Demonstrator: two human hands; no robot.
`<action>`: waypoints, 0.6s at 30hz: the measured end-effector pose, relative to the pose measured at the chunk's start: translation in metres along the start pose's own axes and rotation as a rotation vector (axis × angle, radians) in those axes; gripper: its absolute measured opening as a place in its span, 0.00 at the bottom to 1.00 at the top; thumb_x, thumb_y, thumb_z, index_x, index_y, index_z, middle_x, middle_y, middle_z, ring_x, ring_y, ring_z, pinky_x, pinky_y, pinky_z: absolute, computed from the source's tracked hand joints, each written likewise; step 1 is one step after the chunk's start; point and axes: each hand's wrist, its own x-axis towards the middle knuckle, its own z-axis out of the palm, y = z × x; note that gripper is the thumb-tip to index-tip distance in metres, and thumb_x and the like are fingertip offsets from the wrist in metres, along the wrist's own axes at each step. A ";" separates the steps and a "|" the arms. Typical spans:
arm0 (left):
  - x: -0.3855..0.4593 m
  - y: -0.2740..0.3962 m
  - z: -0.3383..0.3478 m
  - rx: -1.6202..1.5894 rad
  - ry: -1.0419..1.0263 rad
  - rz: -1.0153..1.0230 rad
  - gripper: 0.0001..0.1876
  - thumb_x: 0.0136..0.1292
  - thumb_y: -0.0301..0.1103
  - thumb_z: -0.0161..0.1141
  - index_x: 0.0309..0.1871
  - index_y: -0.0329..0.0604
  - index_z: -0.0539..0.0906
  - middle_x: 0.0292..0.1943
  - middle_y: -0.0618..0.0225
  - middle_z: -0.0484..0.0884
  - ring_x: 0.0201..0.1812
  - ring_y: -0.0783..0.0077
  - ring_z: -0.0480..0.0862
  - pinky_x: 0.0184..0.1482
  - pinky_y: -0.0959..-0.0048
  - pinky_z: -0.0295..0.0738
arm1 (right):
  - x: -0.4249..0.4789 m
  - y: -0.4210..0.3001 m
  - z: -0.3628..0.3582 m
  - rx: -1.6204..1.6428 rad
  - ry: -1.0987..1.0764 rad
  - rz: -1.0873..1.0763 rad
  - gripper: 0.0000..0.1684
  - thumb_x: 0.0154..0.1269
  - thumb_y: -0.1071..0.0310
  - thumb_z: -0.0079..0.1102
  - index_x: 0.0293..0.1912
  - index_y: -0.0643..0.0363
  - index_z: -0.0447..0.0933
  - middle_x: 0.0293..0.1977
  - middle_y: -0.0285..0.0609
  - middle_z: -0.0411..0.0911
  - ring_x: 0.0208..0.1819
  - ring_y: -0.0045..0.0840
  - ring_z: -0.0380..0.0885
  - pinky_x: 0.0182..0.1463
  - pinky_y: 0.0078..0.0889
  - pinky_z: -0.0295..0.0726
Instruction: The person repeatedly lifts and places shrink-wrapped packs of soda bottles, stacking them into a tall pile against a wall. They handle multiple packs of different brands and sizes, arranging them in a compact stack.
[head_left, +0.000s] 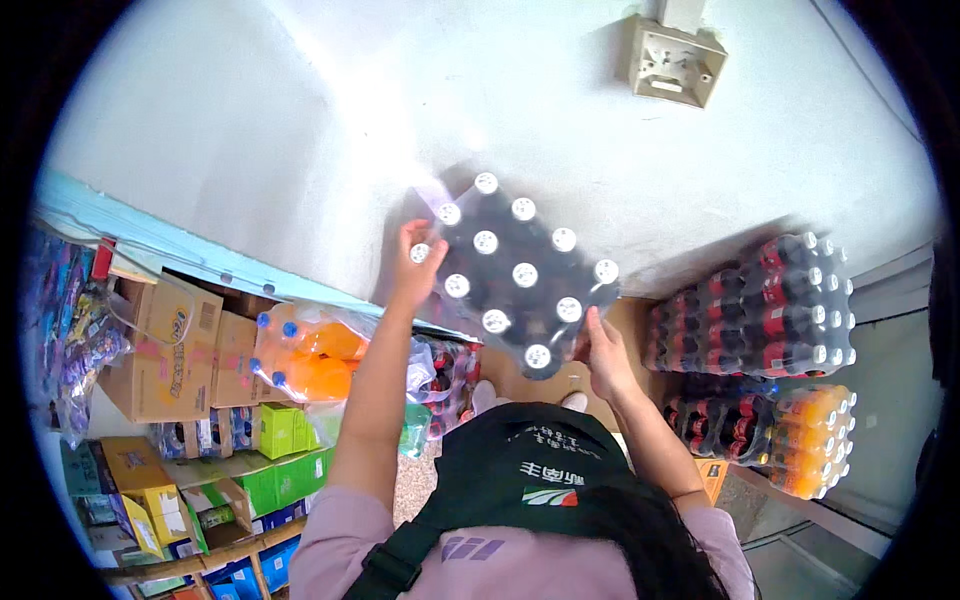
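A shrink-wrapped pack of dark soft-drink bottles (510, 259) with white caps is held up in front of me, turned at a slant. At its left corner my left hand (420, 255) grips the plastic film around one capped bottle. My right hand (606, 352) holds the pack's lower right side, its thumb on top and fingers partly hidden beneath. Clear film (431, 196) sticks out past the upper left edge. Below the pack, both shoes show on the brown floor covering.
To the right are stacked packs of dark bottles (720, 322) and a pack of orange drinks (810, 439). On the left, cartons (169, 345), large orange bottles (322, 352) and a shelf of small boxes (285, 480). A socket box (679, 64) juts from the white wall (262, 150).
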 end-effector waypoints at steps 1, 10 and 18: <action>0.001 -0.005 0.000 0.030 0.011 0.077 0.24 0.53 0.32 0.63 0.53 0.44 0.66 0.40 0.67 0.71 0.44 0.73 0.70 0.47 0.73 0.67 | -0.002 -0.002 0.003 0.015 0.026 -0.059 0.24 0.67 0.48 0.43 0.33 0.63 0.70 0.18 0.36 0.68 0.19 0.19 0.69 0.23 0.19 0.68; -0.024 0.000 -0.013 -0.057 -0.038 0.060 0.36 0.44 0.29 0.70 0.56 0.39 0.61 0.33 0.72 0.67 0.35 0.79 0.69 0.38 0.79 0.68 | 0.036 -0.006 0.003 -0.155 0.254 -0.453 0.22 0.63 0.52 0.52 0.26 0.63 0.72 0.17 0.33 0.70 0.14 0.12 0.63 0.15 0.17 0.60; -0.034 -0.023 -0.003 -0.115 -0.099 0.130 0.43 0.39 0.31 0.74 0.56 0.44 0.56 0.35 0.71 0.66 0.36 0.77 0.67 0.42 0.75 0.65 | 0.099 -0.025 -0.021 -0.039 0.360 -0.533 0.18 0.63 0.60 0.53 0.22 0.60 0.71 0.19 0.28 0.67 0.21 0.10 0.61 0.22 0.17 0.59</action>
